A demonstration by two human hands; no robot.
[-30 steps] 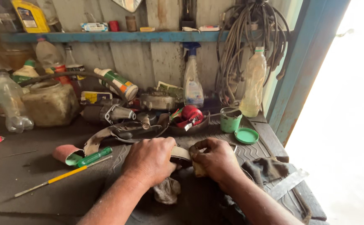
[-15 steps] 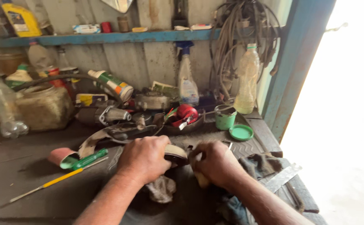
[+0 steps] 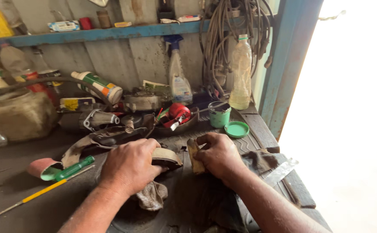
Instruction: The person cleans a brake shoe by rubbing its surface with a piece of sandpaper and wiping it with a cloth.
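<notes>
Left hand [image 3: 130, 166] grips curved metal part [image 3: 167, 156] (rusty, perhaps); right hand [image 3: 218, 154] holds sandpaper [image 3: 193, 156].

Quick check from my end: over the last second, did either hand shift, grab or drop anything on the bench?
Hardly anything changed. The left hand stays clamped over the curved tan-edged part and the grey rag; the right hand still holds the small tan piece beside it. Nothing was let go. The green-handled screwdriver and green lid lie as before.
</notes>
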